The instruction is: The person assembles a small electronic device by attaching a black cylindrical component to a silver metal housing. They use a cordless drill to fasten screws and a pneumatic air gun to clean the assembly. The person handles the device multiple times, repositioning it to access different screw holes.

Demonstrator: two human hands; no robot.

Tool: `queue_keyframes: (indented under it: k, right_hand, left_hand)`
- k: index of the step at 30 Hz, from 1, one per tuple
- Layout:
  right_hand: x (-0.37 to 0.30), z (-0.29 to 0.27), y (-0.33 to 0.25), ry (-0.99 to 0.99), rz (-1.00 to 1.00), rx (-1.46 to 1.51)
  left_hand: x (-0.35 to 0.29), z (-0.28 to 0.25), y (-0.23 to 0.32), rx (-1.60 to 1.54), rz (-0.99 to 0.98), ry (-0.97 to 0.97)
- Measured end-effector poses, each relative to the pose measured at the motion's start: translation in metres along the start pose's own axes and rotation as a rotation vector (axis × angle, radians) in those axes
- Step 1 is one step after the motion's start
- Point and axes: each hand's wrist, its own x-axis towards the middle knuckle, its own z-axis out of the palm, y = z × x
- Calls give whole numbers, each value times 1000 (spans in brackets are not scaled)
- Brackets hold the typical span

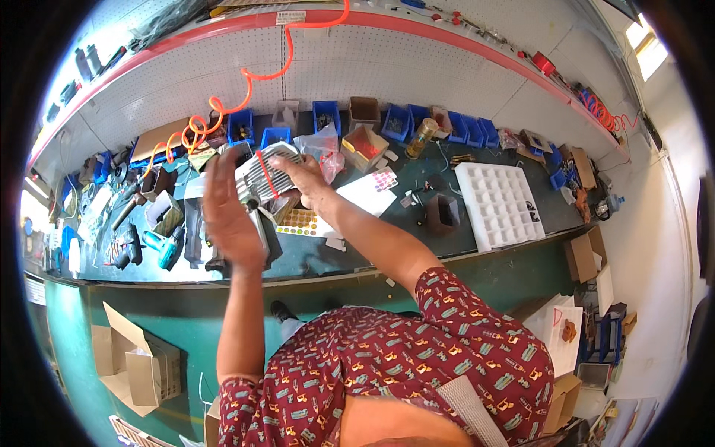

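My right hand grips a silver-grey finned metal housing from its right side, holding it tilted above the bench. A thin red band runs across the fins. Left of the housing, my left hand is raised with fingers stretched out; they are blurred by motion, and nothing shows in them. Whether that hand touches the housing is hard to make out. Below the two hands lies a sheet of round gold stickers, next to a white sheet with pink round stickers.
A coiled orange air hose hangs over the bench. Blue bins line the back. A white foam tray lies to the right, near a dark box. Power drills lie left; an open carton stands on the floor.
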Motion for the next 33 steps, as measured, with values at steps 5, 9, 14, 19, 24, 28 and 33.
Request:
queue_keyframes:
  k: [5,9,14,19,24,28,33]
  right_hand:
    - [6,-12,13,53,20,-52]
    - [-8,-5,12,-16,69,-17]
    - [9,-24,18,-84,66,-232]
    - [-9,6,-13,-255,179,-414]
    - [-8,9,-18,-283,264,-591]
    - [1,21,-17,-340,326,-753]
    - [-12,31,-41,-393,377,-724]
  left_hand:
    - [-42,-64,3,-499,-689,257]
    - [-70,-85,14,883,-238,-277]
    - [-30,-95,-3,1059,-324,-607]
    - [-18,-130,-33,703,-544,-832]
    - [-44,-119,-25,424,-858,-733]
    - [-73,-127,-39,270,-850,-594]
    - [-106,-130,-42,89,-1016,-343]
